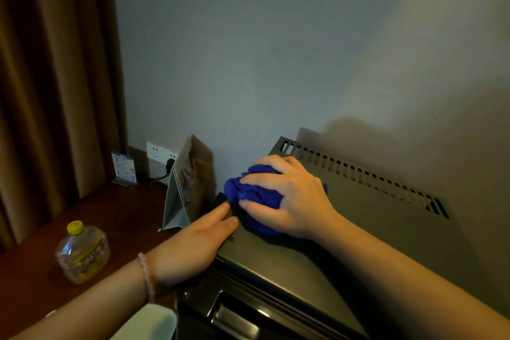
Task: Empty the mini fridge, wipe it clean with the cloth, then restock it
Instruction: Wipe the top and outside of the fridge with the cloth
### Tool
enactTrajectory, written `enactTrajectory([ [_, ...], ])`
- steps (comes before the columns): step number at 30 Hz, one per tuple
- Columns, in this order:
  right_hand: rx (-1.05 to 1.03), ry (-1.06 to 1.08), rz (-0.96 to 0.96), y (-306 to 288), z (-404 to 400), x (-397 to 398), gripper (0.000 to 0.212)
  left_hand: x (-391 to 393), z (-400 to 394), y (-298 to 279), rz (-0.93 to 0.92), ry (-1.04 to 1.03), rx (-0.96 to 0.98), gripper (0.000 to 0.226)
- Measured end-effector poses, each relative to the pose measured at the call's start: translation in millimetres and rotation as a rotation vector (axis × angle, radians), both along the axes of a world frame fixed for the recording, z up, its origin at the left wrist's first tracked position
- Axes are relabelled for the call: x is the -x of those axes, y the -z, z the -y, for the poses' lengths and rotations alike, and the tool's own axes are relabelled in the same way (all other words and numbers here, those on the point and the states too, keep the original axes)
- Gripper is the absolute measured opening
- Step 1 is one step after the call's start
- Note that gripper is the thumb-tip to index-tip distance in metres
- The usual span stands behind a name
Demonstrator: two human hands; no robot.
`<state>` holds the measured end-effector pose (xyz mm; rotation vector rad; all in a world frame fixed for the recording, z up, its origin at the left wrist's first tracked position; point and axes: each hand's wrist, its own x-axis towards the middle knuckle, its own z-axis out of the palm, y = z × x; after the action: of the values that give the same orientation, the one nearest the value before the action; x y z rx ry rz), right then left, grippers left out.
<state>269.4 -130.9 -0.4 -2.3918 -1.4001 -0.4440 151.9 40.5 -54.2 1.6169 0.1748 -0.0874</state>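
The black mini fridge [367, 218] stands at the right against the wall; I look down on its flat top, with a vent grille along the back edge. My right hand [289, 196] presses a bunched blue cloth [256, 196] onto the top near its left edge. My left hand [193, 246] lies flat, fingers together, against the fridge's upper left edge and holds nothing. The fridge door's top and handle show at the bottom; the inside is hidden.
A small bottle of yellow drink with a yellow cap [81, 252] stands on the dark wooden desk [118, 218]. A folded tent card [185, 190] stands beside the fridge. A small blue card [124, 167], a wall socket [160, 153] and brown curtains [49, 91] are at the left.
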Motion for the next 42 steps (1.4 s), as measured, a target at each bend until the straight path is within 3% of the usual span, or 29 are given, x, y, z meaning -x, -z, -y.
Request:
enactTrajectory([
  [3, -0.019, 0.064, -0.040, 0.8, -10.2, -31.7, 0.040, -27.6, 4.3, -19.3, -0.055, 0.040, -0.030, 0.012],
  [6, -0.007, 0.166, -0.085, -2.3, -21.8, -66.9, 0.039, -50.2, 7.9, -27.0, -0.069, 0.061, -0.169, 0.022],
  [12, 0.021, 0.406, -0.149, -8.8, -31.8, -132.4, 0.041, -72.2, 11.8, -21.2, -0.072, 0.043, -0.229, 0.029],
  [20, 0.043, 0.502, -0.128, -11.4, -38.2, -151.9, 0.040, -78.9, 9.0, -14.0, -0.028, 0.022, -0.271, 0.037],
  [26, 0.041, 0.446, -0.111, -9.6, -33.3, -112.1, 0.040, -72.0, 13.9, -22.0, -0.089, -0.053, -0.232, 0.045],
  [31, 0.038, 0.402, -0.052, -8.4, -12.2, -52.4, 0.039, -71.2, 14.9, -20.9, -0.135, -0.177, 0.034, 0.055],
  [36, 0.068, 0.356, -0.049, -8.4, 7.8, 22.2, 0.039, -78.8, 9.4, -7.6, -0.210, -0.138, 0.233, 0.069],
  [42, 0.079, 0.256, -0.041, -8.2, 19.5, 105.7, 0.038, -78.7, 10.5, -13.5, -0.220, 0.065, 0.256, 0.050],
])
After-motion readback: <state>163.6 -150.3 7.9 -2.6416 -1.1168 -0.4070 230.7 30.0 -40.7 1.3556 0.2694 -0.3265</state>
